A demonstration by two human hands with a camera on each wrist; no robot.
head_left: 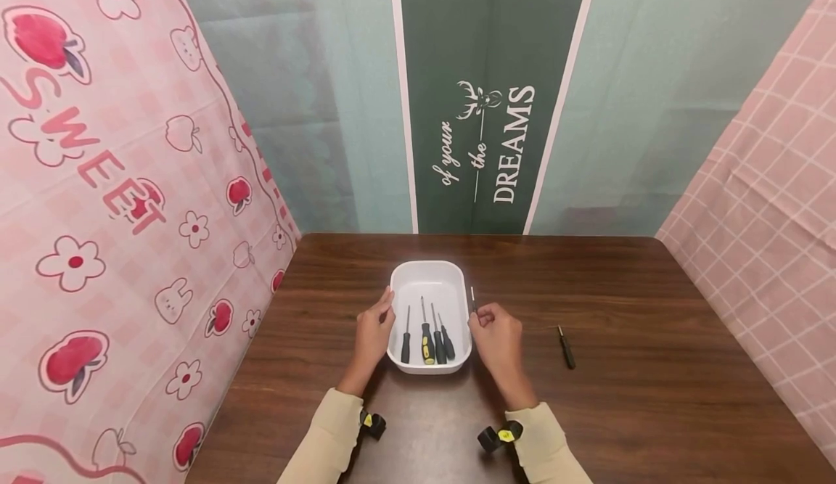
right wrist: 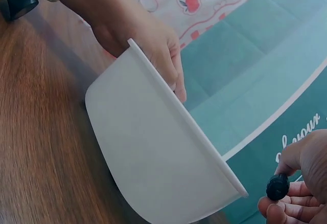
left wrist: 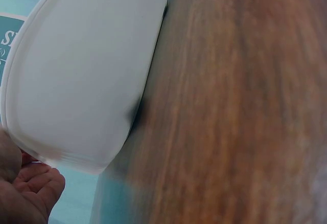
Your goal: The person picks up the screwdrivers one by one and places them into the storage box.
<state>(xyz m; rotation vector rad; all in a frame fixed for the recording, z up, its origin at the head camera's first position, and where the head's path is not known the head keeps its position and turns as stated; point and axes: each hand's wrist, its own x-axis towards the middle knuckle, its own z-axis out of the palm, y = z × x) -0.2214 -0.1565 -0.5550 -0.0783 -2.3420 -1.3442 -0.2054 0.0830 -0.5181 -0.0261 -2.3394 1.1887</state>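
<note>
A white rectangular tray (head_left: 431,369) stands on the table in front of me, with several dark-handled screwdrivers lying in it. One of them, a screwdriver (head_left: 427,345) with yellow on its handle, lies near the middle. My left hand (head_left: 376,328) grips the tray's left rim with thumb and fingers. Just outside the right rim, my right hand (head_left: 498,331) pinches a small black screwdriver (head_left: 473,300), its tip pointing away from me. The round end of its handle (right wrist: 278,186) shows between thumb and fingers in the right wrist view.
Another small screwdriver (head_left: 566,347) lies on the brown wooden table (head_left: 640,397), to the right of my right hand. Printed cloths hang at the left, back and right of the table. Each wrist carries a black camera strap (head_left: 501,437).
</note>
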